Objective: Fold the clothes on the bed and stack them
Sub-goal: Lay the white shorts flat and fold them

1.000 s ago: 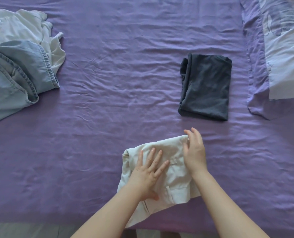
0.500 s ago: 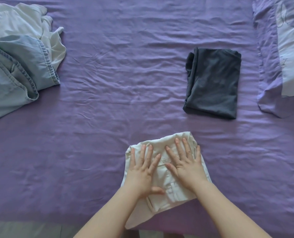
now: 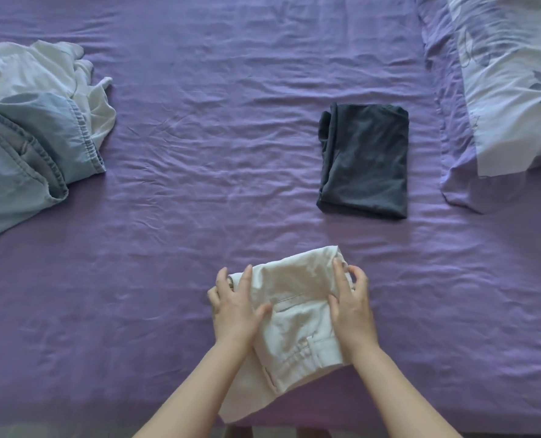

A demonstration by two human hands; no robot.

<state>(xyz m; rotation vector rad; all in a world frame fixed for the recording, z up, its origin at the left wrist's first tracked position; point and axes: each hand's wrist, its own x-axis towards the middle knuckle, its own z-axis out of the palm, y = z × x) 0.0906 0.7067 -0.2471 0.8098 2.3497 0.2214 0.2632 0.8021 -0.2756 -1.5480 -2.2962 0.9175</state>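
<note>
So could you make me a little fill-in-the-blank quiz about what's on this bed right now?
1. The bed sheet is ____ in colour.
2. Both hands, left hand and right hand, grip the ____ coloured folded garment.
3. The dark grey folded garment lies ____ from the hands than the cream one.
4. The blue denim garment lies partly on a ____ garment.

Missing words: purple; cream; farther; white

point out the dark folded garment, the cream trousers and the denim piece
dark folded garment [image 3: 368, 162], head view, middle of top face
cream trousers [image 3: 297, 298], head view, panel between the hands
denim piece [image 3: 25, 147], head view, crumpled middle
</note>
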